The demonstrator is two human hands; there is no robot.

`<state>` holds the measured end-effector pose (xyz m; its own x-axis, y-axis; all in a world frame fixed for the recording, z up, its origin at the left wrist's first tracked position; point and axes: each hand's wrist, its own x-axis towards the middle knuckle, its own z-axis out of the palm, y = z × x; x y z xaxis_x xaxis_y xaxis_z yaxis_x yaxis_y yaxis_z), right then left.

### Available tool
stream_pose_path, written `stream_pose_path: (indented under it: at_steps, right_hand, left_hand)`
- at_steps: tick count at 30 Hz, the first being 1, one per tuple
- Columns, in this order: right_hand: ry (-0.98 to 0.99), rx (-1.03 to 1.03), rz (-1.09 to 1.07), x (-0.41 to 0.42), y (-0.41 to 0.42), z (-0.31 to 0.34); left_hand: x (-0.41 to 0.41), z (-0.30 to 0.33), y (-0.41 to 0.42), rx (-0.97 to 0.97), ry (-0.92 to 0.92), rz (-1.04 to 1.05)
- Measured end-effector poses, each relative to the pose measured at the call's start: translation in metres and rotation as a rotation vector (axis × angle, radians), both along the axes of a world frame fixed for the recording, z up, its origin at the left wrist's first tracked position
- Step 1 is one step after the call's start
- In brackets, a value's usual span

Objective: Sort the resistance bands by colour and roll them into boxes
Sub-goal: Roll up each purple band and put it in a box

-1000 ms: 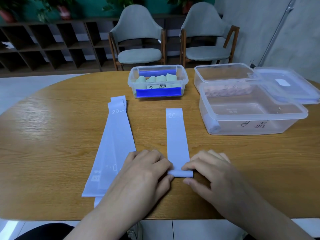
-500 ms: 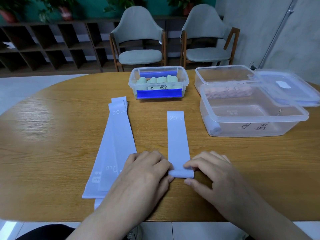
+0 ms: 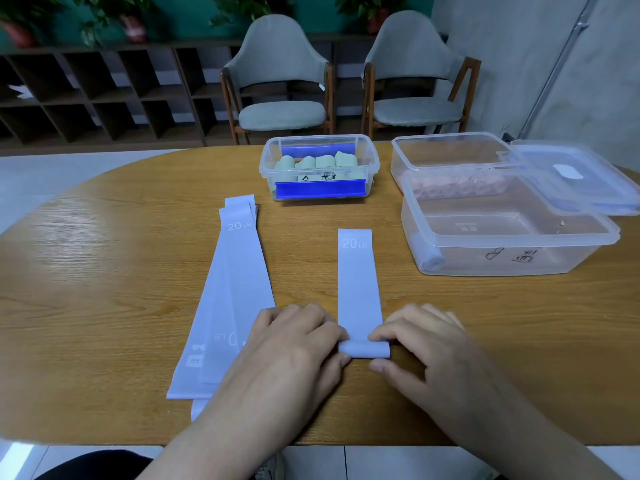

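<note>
Rolling lilac band (image 3: 358, 282) from its near end, flat part stretching away toward worktop (image 3: 104, 289) centre, "20 LB" print at far end. Left hand (image 3: 294, 344) pinching left end of the rolled part (image 3: 363, 349), fingers curled over it, thumb tip at its near side. Right hand (image 3: 419, 344) pinching right end likewise, fingers bent on top, thumb below. Lying just left of left hand: stack of lilac bands (image 3: 232, 289), flat, fanned slightly, near ends partly hidden under left wrist. Sitting near right edge: clear box (image 3: 502, 237) with one lilac roll (image 3: 429, 258) inside at its left wall. Touching behind it: second clear box (image 3: 446, 157) holding pinkish rolls, loose lid (image 3: 571, 178) leaning on both. Standing toward far edge: small clear box (image 3: 318, 168) with blue clips, pale green rolls (image 3: 315, 161) inside.
</note>
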<state>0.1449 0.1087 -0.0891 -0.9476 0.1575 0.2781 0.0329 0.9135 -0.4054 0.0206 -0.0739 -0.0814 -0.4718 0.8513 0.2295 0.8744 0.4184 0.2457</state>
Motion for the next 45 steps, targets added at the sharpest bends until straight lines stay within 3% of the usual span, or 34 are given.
stream_pose_path:
  at_steps: [45]
  right_hand:
    - [-0.001, 0.007, -0.013, -0.0008, -0.0016, 0.0014]
  left_hand:
    - [-0.0016, 0.0012, -0.0011, 0.001, -0.102, 0.017]
